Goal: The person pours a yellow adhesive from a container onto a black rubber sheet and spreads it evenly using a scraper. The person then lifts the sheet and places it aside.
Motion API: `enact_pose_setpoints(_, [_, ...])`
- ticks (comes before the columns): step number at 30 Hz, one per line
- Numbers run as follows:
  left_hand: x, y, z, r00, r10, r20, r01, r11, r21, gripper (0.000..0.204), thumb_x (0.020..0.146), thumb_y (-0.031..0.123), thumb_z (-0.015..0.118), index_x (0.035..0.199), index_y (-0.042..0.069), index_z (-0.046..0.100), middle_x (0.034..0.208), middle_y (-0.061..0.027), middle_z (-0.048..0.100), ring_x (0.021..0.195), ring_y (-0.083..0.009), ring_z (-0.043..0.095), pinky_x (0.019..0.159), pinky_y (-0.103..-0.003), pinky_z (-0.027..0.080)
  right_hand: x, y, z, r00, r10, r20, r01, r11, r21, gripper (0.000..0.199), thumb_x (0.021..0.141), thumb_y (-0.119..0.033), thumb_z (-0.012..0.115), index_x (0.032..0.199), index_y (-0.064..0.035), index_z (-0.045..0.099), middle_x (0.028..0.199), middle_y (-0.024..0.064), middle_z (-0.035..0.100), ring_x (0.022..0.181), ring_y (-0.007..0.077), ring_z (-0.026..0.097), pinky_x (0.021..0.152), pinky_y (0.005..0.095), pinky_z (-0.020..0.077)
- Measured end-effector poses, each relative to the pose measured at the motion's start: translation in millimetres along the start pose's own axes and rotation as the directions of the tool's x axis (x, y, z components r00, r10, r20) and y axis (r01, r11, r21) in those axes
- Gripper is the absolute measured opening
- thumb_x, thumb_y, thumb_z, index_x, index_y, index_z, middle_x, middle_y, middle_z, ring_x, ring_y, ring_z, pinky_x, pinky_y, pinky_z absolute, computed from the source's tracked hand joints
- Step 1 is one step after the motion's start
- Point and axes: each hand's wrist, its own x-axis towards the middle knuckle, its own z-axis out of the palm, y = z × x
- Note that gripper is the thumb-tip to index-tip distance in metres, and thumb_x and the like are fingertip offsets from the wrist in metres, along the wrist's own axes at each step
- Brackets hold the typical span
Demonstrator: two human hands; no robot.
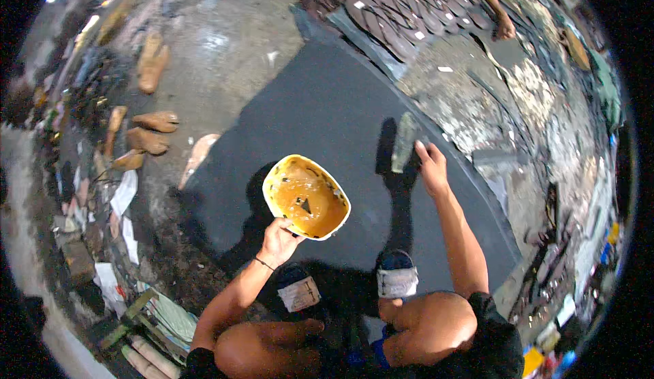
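Amber paste [311,187] held over a black sheet [327,99]

Above the sheet's middle, the left hand [278,244] pinches the near rim of a rounded yellow bowl [289,167], some fingers hidden beneath. Toward the sheet's right edge, the right hand's [432,168] thumb and forefinger seem to pinch a flat grey-green strip [405,140], its shadow apart from it. The step looks like holding both over the sheet; the next move probably calls for a level bowl and firm pinch. Glossy paste carries dark flecks; the sheet looks matte. Left of the sheet lie foot-shaped wooden forms [151,140]; beyond its far edge, brown sandals [383,19].
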Motion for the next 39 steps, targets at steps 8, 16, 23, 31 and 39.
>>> enact_pose_setpoints(8, [-23.4, 138.2, 111.3, 0.772, 0.525, 0.358, -0.628, 0.544, 0.557, 0.060, 0.076, 0.010, 0.078, 0.127, 0.000, 0.048, 0.120, -0.0077, 0.061, 0.113, -0.0172, 0.059, 0.097, -0.034, 0.050, -43.0, -15.0, -19.9, 0.995, 0.086, -0.045, -0.055, 0.879, 0.475, 0.024, 0.098, -0.031, 0.061, 0.090, -0.0085, 0.056, 0.078, -0.0031, 0.052, 0.067, 0.0056, 0.047, 0.057, 0.0247, 0.0380])
enact_pose_setpoints(16, [-64.3, 174.4, 227.8, 0.451, 0.634, 0.628, -0.809, -0.006, 0.587, 0.087, 0.066, 0.002, 0.087, 0.133, 0.002, 0.031, 0.129, -0.0127, 0.048, 0.118, -0.0216, 0.054, 0.102, -0.037, 0.048, -86.1, -12.5, -36.2, 0.995, 0.104, -0.001, -0.091, 0.876, 0.474, 0.025, 0.099, -0.031, 0.060, 0.094, -0.0066, 0.061, 0.080, -0.0037, 0.057, 0.066, 0.0051, 0.049, 0.056, 0.0233, 0.0393])
enact_pose_setpoints(23, [-104.2, 187.2, 278.5, 0.209, 0.551, 0.808, -0.712, -0.481, 0.512, 0.103, 0.061, 0.011, 0.093, 0.138, 0.002, 0.025, 0.132, -0.0129, 0.044, 0.122, -0.0230, 0.048, 0.105, -0.037, 0.042, -96.5, -19.4, -19.9, 0.998, 0.057, 0.024, -0.062, 0.865, 0.498, 0.032, 0.097, -0.032, 0.062, 0.108, -0.0020, 0.062, 0.086, -0.0003, 0.061, 0.069, 0.0068, 0.050, 0.057, 0.0239, 0.0410])
enact_pose_setpoints(31, [-133.9, 195.6, 304.1, 0.013, 0.490, 0.872, -0.479, -0.762, 0.435, 0.091, 0.058, 0.008, 0.095, 0.131, 0.000, 0.041, 0.116, -0.0104, 0.064, 0.104, -0.0221, 0.063, 0.092, -0.037, 0.054, -102.1, -44.2, -30.2, 0.996, 0.089, 0.011, -0.083, 0.859, 0.505, 0.040, 0.097, -0.032, 0.063, 0.117, 0.0007, 0.056, 0.088, -0.0019, 0.058, 0.072, 0.0059, 0.049, 0.060, 0.0233, 0.0398])
enact_pose_setpoints(39, [-152.6, 207.9, 309.3, 0.061, 0.365, 0.929, -0.125, -0.921, 0.370, 0.069, 0.068, 0.032, 0.090, 0.123, 0.005, 0.058, 0.114, -0.0071, 0.068, 0.103, -0.0214, 0.065, 0.094, -0.037, 0.052, -103.7, -40.8, -35.1, 0.998, 0.056, 0.010, -0.053, 0.840, 0.540, 0.027, 0.098, -0.030, 0.061, 0.111, -0.0065, 0.060, 0.089, -0.0045, 0.059, 0.076, 0.0029, 0.051, 0.059, 0.0213, 0.0381])
